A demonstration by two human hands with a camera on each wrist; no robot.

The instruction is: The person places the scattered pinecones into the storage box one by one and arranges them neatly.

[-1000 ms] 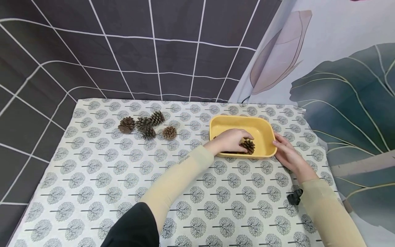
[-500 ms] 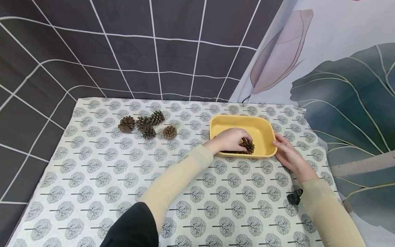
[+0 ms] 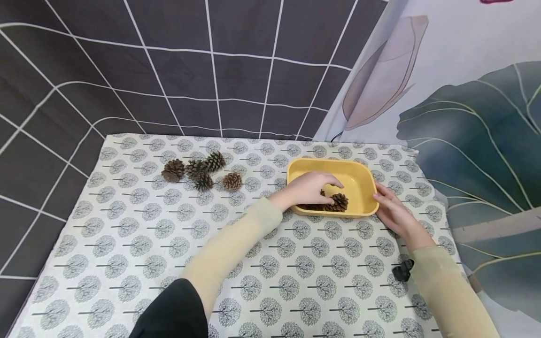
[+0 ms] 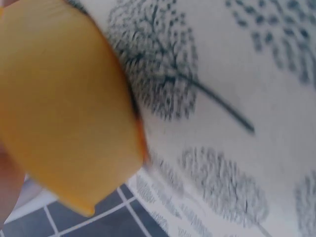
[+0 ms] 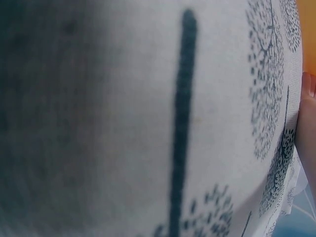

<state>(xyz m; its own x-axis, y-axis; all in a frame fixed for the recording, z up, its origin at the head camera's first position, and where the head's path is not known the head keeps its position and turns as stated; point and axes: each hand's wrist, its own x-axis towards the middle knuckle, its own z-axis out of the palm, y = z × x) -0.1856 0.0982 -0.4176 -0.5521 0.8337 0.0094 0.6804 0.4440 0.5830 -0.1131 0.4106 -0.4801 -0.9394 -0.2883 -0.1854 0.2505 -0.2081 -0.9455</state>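
Five brown, woody pine cones [image 3: 196, 169]: loose on the white tree-print cloth [image 3: 169, 246], well left of the box.
Yellow, rounded-rectangular plastic-looking box [image 3: 329, 165]: on the cloth, with other cones [image 3: 339, 203] inside, partly hidden.
Left hand [image 3: 308, 188]: inside the box, thumb and fingers parted by the cones, apparently released.
Right hand [image 3: 393, 211]: touching the box's right end; whether it pinches the rim, I can't tell.
Cone-gathering: probably one being set down; next calls for clearing the rim and reaching left.

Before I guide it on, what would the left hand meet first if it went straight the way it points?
Likely the pine cone just past the left hand, inside the yellow tub; the depth between them is unclear.
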